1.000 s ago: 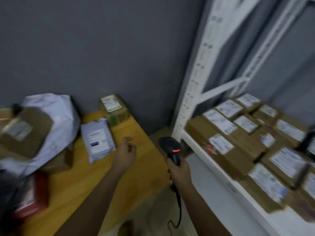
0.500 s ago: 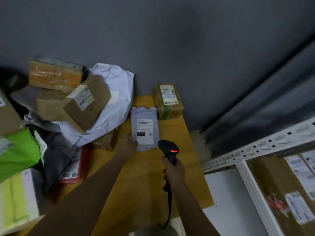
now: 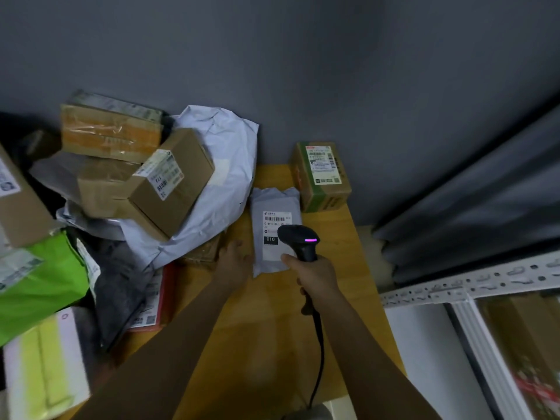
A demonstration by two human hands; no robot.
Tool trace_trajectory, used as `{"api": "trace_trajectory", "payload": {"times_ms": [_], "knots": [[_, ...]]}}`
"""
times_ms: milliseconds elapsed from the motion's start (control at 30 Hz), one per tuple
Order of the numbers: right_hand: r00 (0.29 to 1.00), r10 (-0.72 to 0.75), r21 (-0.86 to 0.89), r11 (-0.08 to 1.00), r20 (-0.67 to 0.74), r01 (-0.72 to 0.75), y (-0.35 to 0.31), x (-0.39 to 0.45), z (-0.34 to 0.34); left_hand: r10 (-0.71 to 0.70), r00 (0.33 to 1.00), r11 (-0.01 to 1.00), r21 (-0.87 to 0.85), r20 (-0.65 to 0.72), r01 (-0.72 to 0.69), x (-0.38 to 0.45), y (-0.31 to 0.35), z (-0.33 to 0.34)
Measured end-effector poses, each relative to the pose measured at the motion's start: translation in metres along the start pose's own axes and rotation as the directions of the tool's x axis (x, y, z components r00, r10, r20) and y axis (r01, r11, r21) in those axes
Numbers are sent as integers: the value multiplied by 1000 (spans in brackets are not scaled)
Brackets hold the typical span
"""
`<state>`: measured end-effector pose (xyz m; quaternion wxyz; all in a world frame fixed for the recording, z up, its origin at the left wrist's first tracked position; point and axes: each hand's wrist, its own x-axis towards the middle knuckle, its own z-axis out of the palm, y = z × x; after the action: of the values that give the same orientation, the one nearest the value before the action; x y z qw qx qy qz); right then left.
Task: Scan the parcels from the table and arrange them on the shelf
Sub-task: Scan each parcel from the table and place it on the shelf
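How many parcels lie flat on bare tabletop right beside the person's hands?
1: the grey mailer, between the left hand and the scanner. Others may hide in the pile.

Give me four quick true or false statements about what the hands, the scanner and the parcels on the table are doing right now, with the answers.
1. The right hand grips the black scanner. True.
2. The scanner's head is over the grey mailer. True.
3. The left hand holds the grey mailer up off the wooden table. False: the mailer lies flat on the table, the hand at its left edge.
4. The green-taped box sits on top of the grey mailer. False: it stands beside it, by the wall.
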<state>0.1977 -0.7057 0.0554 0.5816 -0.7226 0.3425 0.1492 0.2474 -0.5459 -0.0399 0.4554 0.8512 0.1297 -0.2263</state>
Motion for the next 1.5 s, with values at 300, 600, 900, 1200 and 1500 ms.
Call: {"api": "trace_trajectory", "payload": {"times_ms": [300,600,900,1200,1500], "knots": [[993,-11,65,998,-118,19,4,19,-2,59,998,997,-50,37,-57,18,18,18],[967,116,207,976,-227,-68,26,38,-17,-78,997,987,-141,26,81,34,25,37],[953,151,432,902,-262,-24,62,-21,-67,272,928,956,-184,254,-229,-69,39,27],[814,76,470,845,-576,253,110,-149,-170,604,617,786,-250,505,-565,-176,144,79],[564,235,589,540,-791,601,221,-321,-295,641,217,693,-434,736,-576,-365,200,243]]}}
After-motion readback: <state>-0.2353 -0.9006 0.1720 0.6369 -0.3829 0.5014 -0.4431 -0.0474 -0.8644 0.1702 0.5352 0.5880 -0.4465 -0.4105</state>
